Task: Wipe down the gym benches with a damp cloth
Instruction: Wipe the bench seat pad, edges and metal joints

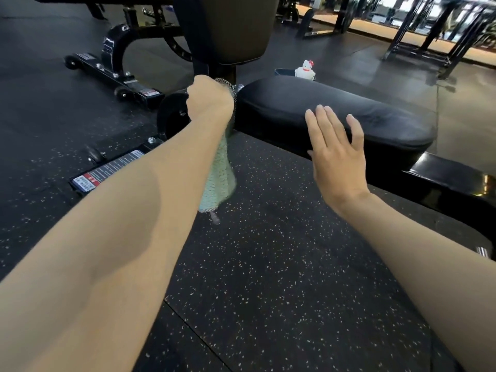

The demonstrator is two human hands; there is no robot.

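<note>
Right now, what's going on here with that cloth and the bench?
A person is cleaning a gym bench by hand. Their left hand grips a pale green cloth at the gap between the black seat pad and the raised backrest, and most of the cloth hangs down loose. Their right hand lies open and flat against the pad's near edge. A small white bottle stands on the floor behind the bench.

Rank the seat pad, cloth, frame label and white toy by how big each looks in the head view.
1. Seat pad.
2. Cloth and frame label: too alike to rank.
3. White toy, though it sits farthest from the camera, so its true size is unsure.
</note>
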